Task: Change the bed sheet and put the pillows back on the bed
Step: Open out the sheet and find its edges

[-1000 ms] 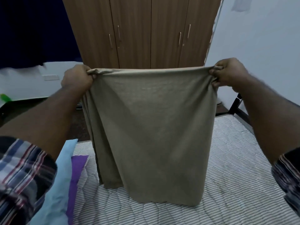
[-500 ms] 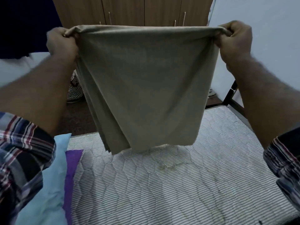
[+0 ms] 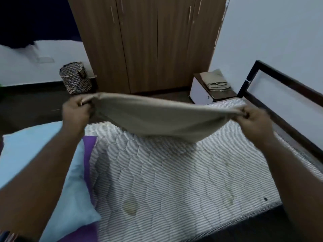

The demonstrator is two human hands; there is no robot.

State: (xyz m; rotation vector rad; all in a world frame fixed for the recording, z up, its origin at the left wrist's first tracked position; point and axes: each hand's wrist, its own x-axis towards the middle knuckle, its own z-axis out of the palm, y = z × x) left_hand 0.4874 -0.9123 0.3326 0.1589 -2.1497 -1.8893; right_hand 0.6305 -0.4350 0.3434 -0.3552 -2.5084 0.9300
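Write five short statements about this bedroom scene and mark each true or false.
1. Both hands, left hand and right hand, hold the beige fabric sheet by its top edge. True.
2. The grey striped quilted mattress is already covered. False: it lies bare.
3. A light blue pillow lies at the mattress's left side. True.
4. The black-and-white zigzag woven basket sits on the mattress. False: it stands on the floor by the brown wooden wardrobe.
5. Folded beige cloth lies on the small bedside cabinet. True.
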